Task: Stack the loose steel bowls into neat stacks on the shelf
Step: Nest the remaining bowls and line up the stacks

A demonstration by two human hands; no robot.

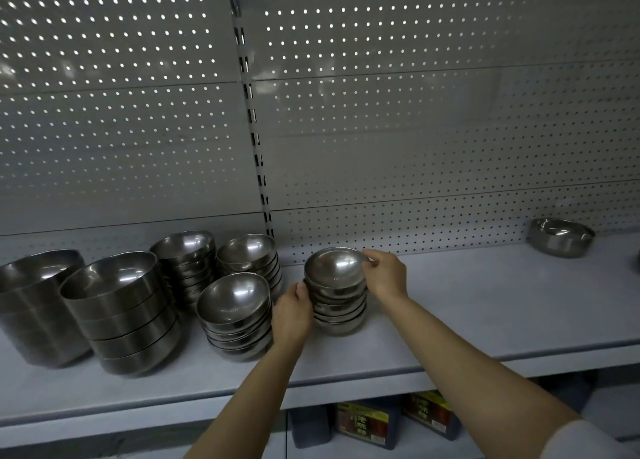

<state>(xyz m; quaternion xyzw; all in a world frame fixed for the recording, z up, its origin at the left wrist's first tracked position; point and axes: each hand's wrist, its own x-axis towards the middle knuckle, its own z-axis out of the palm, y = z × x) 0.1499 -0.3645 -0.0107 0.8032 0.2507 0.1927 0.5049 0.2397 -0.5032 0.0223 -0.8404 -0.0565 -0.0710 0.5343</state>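
Observation:
A stack of several small steel bowls (336,292) stands on the grey shelf (467,306) near the middle. My left hand (292,311) holds the stack's left side, fingers curled against the bowls. My right hand (386,275) pinches the far right rim of the top bowl. To the left stand three more stacks of small bowls, with the nearest stack (235,316) beside my left hand. Two stacks of large bowls (121,309) fill the far left. One loose bowl (559,237) sits at the back right.
A perforated back panel (415,129) rises behind the shelf, with a slotted upright (258,153) in the middle. Dark containers with yellow labels (362,424) stand on the lower shelf. Bare shelf surface stretches between the held stack and the loose bowl.

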